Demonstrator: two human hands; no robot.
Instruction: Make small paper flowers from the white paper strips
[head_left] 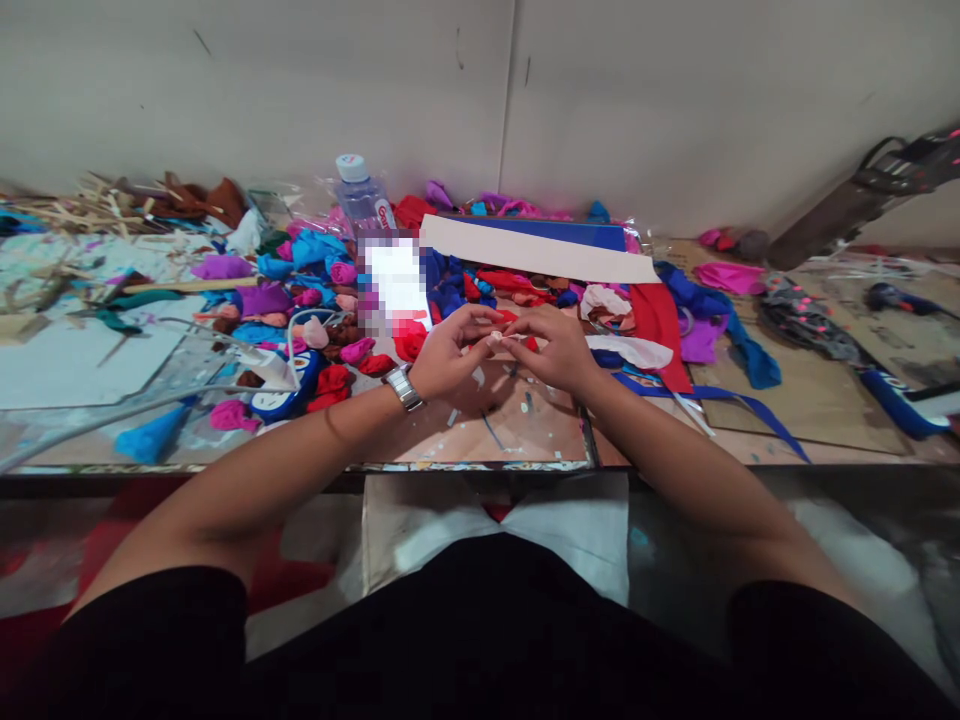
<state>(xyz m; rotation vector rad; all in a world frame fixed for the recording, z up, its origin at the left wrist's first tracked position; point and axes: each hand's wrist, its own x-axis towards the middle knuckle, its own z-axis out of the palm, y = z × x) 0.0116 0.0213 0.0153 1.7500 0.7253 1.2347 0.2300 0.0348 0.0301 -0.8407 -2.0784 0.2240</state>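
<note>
Over the middle of the worktable [420,440], my left hand [450,350] and my right hand [555,345] meet at their fingertips. Between them is a small pale piece [496,339], thin and whitish, which looks like crumpled paper or cloth; its exact kind is too small to make out. Both hands are closed in a pinch on it. A silver watch [405,388] is on my left wrist. Just behind my left hand, a red crumpled bundle [410,340] lies beside a lit, blurred phone screen [394,280]. A white strip [630,351] lies to the right of my right hand.
Many coloured crumpled pieces [315,250] cover the back of the table. A plastic bottle [360,195] stands near the wall, left of a long cream strip [536,250]. Pliers [118,322], a white cable [150,405] and a blue-and-white power strip [289,385] lie left; cardboard [802,405] lies right.
</note>
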